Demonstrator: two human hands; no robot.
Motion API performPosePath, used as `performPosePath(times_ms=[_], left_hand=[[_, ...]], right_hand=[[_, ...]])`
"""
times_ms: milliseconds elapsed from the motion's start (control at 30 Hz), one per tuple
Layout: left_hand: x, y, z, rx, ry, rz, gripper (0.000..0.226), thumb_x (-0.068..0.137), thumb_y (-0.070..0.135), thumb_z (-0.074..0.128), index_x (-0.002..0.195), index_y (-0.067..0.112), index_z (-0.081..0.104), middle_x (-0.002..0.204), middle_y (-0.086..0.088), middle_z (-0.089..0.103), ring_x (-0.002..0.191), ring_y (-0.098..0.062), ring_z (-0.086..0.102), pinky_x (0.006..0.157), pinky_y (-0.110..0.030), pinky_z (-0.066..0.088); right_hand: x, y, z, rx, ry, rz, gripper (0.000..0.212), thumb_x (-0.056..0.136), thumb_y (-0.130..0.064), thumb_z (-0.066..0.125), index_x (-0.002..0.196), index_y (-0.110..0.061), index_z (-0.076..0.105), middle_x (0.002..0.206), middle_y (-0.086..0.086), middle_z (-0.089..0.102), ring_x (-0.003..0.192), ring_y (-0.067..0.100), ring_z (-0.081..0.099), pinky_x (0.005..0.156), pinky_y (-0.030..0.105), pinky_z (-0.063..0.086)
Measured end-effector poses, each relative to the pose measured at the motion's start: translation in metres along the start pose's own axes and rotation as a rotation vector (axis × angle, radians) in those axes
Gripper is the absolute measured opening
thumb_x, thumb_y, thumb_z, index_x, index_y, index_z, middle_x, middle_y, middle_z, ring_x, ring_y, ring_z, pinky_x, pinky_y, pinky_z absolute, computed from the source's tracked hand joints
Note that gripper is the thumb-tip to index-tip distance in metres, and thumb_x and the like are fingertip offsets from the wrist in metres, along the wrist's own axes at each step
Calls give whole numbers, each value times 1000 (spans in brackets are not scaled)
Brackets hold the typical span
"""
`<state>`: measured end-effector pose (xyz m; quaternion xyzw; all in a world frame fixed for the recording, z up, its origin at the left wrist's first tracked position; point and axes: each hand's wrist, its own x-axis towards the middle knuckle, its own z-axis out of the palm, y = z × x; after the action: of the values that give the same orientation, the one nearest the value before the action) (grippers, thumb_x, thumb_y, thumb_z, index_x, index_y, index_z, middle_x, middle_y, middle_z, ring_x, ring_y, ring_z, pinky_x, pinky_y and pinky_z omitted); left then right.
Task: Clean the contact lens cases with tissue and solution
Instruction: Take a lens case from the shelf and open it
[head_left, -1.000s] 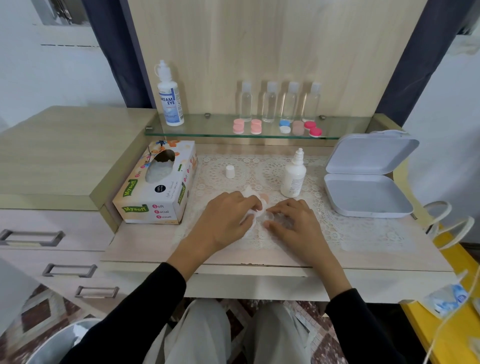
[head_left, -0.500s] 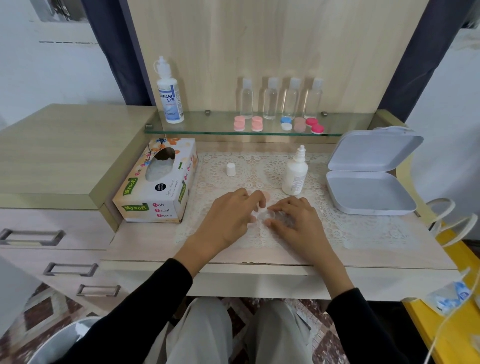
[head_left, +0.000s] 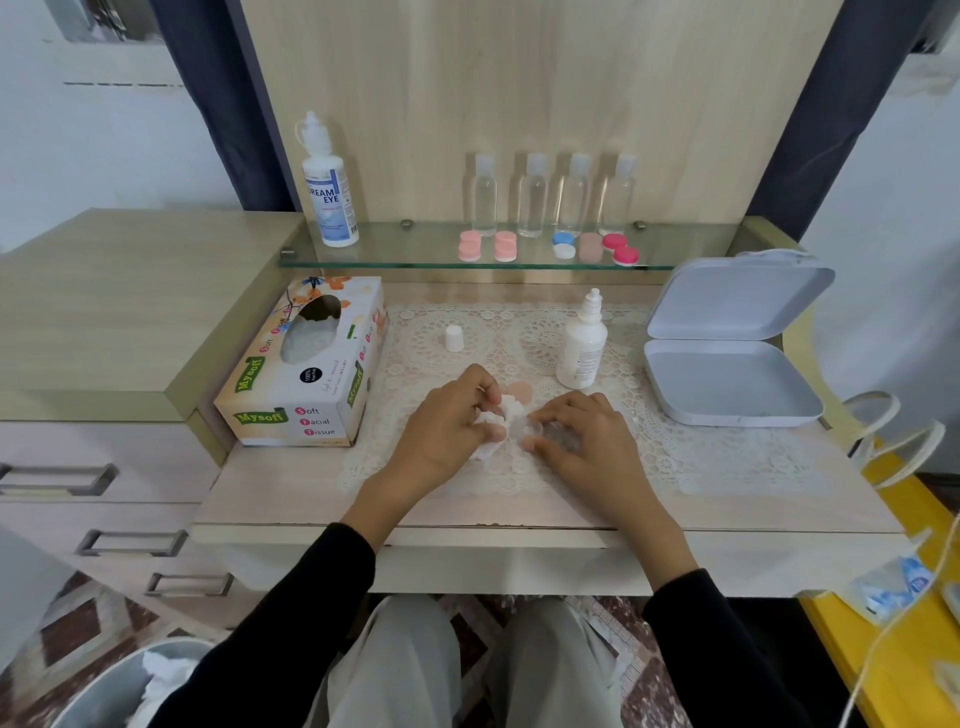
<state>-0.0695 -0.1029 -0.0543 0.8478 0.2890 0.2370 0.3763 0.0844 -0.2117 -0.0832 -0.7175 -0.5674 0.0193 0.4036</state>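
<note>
On the head view, the writing comes first. The tissue box (head_left: 306, 364) to my left reads "Mysoft" in green, with "Soft Facial Tissue" on its front face. It has an orange floral print on top, and white tissue shows in its oval opening. The tall white bottle (head_left: 328, 195) on the glass shelf (head_left: 415, 264) is labelled "DREAM EYE" in blue. The print on the small solution bottle (head_left: 581, 349), which stands uncapped on the lace mat (head_left: 701, 452), is too fine to read. Its white cap (head_left: 454, 338) stands apart on the mat, nearer the tissue box.

My left hand (head_left: 447, 426) has its grip closed around a crumpled white tissue (head_left: 508, 409), which bulges out between thumb and fingers. My right hand (head_left: 587, 441) has a narrow grip, with curled fingers and thumb pinching the lens case (head_left: 543, 430) on the mat at the middle of the desk (head_left: 779, 512). The case is clear and hard to make out against the lace. The tissue touches it on its left side. A pale pink lid (head_left: 520, 391) lies just behind the tissue.

Coloured lens cases (head_left: 505, 245) in pink, blue-and-white, beige and red sit in a row on the shelf, in front of four clear bottles (head_left: 532, 200). An open white hinged box (head_left: 727, 387) lies to my right.
</note>
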Motion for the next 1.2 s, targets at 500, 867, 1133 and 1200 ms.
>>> performPosePath(times_ms=[500,867,1133,1200], left_hand=[[6,6,0,125,60,8,20,80,6,71,94,21,68,85,6,65,77,-8,60,71,-7,41],[38,45,-11,592,-191,-68,24,69,10,80,79,24,63,85,7,56,86,-14,59,66,-26,43],[38,45,-14,543,-203,-19,19,70,3,78,85,14,73,62,14,47,70,-9,52,62,-19,38],[35,43,-15,517,-188,-1,19,71,3,75,86,14,73,64,13,50,71,-8,53,64,-18,38]], right_hand=[[0,2,0,-4,-11,-32,32,77,-46,65,94,-20,72,97,-12,63,95,12,49,83,43,45],[-1,2,1,4,-15,-36,26,79,-41,71,95,-20,71,97,-16,61,95,10,47,84,42,44],[-1,2,0,-11,-23,-33,32,79,-48,65,95,-21,71,98,-11,63,95,11,48,82,42,44],[-1,3,0,-9,-17,-39,28,80,-43,68,95,-20,71,98,-10,63,95,12,49,82,43,45]])
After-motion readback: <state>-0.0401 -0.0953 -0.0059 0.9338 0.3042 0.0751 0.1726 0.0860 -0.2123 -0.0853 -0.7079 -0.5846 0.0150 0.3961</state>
